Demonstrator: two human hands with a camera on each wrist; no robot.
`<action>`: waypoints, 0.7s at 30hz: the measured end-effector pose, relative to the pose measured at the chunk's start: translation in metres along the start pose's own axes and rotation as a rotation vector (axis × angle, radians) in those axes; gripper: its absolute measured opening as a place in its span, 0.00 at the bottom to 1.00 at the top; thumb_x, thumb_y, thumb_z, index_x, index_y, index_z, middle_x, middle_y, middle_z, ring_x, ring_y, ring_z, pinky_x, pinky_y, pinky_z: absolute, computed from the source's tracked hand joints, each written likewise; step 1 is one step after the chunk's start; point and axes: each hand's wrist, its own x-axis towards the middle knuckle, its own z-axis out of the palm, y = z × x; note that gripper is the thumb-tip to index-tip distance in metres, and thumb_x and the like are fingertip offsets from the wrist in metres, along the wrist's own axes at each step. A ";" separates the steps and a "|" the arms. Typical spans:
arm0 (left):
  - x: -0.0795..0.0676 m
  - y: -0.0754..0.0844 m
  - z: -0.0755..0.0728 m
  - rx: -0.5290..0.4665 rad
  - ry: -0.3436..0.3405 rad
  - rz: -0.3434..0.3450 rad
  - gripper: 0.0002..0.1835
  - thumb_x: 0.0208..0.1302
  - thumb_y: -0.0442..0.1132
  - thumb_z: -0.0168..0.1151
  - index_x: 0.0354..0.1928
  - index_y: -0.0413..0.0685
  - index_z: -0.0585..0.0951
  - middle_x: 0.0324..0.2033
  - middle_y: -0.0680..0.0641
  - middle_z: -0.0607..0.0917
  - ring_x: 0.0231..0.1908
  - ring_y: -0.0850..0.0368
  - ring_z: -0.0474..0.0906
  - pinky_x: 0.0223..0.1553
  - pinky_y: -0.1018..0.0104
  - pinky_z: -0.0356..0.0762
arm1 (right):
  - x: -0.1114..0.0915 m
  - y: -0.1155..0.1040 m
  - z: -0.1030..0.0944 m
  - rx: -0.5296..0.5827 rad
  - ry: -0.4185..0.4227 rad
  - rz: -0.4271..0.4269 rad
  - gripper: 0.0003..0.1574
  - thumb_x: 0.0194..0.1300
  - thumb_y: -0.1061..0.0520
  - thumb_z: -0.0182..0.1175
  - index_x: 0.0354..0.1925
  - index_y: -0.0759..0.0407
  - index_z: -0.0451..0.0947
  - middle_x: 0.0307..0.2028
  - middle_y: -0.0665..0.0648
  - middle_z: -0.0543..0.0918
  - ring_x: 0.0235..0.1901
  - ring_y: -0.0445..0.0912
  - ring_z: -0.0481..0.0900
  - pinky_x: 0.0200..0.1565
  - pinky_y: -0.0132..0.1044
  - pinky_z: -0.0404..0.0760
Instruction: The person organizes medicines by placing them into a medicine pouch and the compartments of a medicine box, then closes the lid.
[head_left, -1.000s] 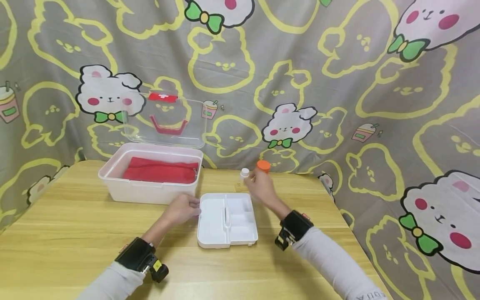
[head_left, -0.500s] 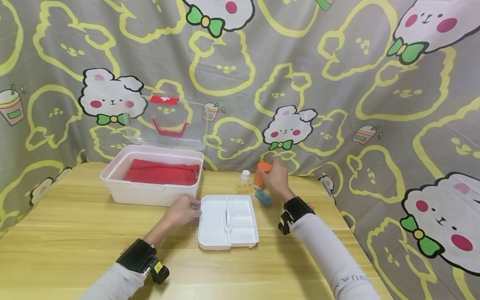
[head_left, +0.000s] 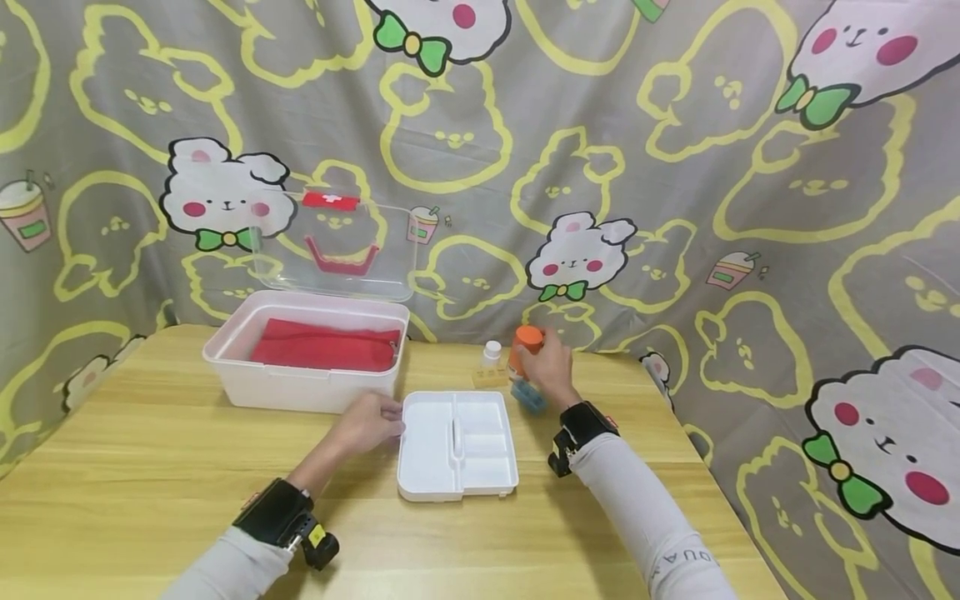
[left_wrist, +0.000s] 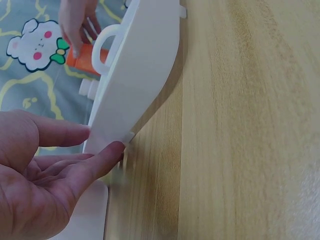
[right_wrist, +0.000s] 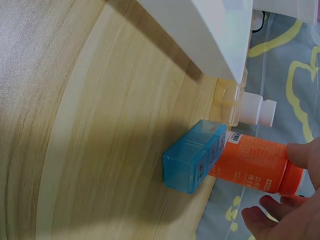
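Here on the wooden table (head_left: 187, 517), the white box (head_left: 277, 385) is seen at the left, its clear lid (head_left: 333, 237) raised behind it and fitted with a red clasp (head_left: 331, 201) marked by a white cross. Inside the box, a red pouch (head_left: 330, 346) is laid flat, and over to the front right is set the white tray (head_left: 424, 442), divided into one large compartment at left and three smaller ones at right, with a handle between. Its left wall is held near the far corner by the left hand (head_left: 367, 423), thumb and forefinger set close about it. And at the back, the orange bottle (right_wrist: 252, 161) is gripped around its upper part by the right hand (head_left: 550, 365), the fingers curled to its width. Its cap is pointed upward, its long axis is kept close to vertical, and its printed label is turned to the right wrist camera; its base is hidden behind the blue pill case (right_wrist: 192, 156), a three-part container whose contents cannot be made out. Just left of the orange bottle, the small white bottle (head_left: 491, 354) is stood upright, cap up, with the yellow see-through case (right_wrist: 229, 101) placed just in front.
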 end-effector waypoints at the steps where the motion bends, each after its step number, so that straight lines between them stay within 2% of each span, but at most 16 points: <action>1: 0.000 0.000 0.000 0.002 0.002 -0.003 0.22 0.61 0.31 0.66 0.55 0.24 0.80 0.48 0.32 0.87 0.49 0.41 0.87 0.48 0.54 0.86 | 0.000 0.000 0.000 0.002 0.000 0.002 0.35 0.67 0.50 0.64 0.66 0.62 0.68 0.60 0.66 0.81 0.61 0.61 0.77 0.63 0.53 0.78; 8: -0.002 0.000 -0.001 -0.007 -0.001 0.007 0.21 0.61 0.31 0.66 0.54 0.23 0.80 0.46 0.31 0.88 0.45 0.43 0.88 0.46 0.56 0.87 | 0.002 0.000 0.003 0.021 0.004 0.030 0.37 0.65 0.51 0.66 0.66 0.63 0.67 0.60 0.67 0.80 0.62 0.61 0.77 0.63 0.52 0.78; 15: -0.001 0.001 -0.001 -0.040 -0.012 -0.004 0.21 0.62 0.30 0.65 0.55 0.23 0.80 0.45 0.31 0.88 0.43 0.46 0.89 0.45 0.57 0.87 | 0.002 -0.001 0.002 0.081 0.077 0.062 0.36 0.65 0.49 0.65 0.66 0.61 0.67 0.58 0.66 0.81 0.59 0.61 0.79 0.61 0.53 0.79; 21: -0.001 -0.001 -0.001 -0.078 -0.029 -0.007 0.22 0.62 0.29 0.64 0.56 0.21 0.78 0.47 0.29 0.87 0.43 0.43 0.89 0.44 0.57 0.88 | 0.002 -0.012 -0.009 0.116 0.128 0.008 0.35 0.66 0.48 0.63 0.65 0.59 0.67 0.57 0.64 0.82 0.57 0.61 0.81 0.59 0.54 0.80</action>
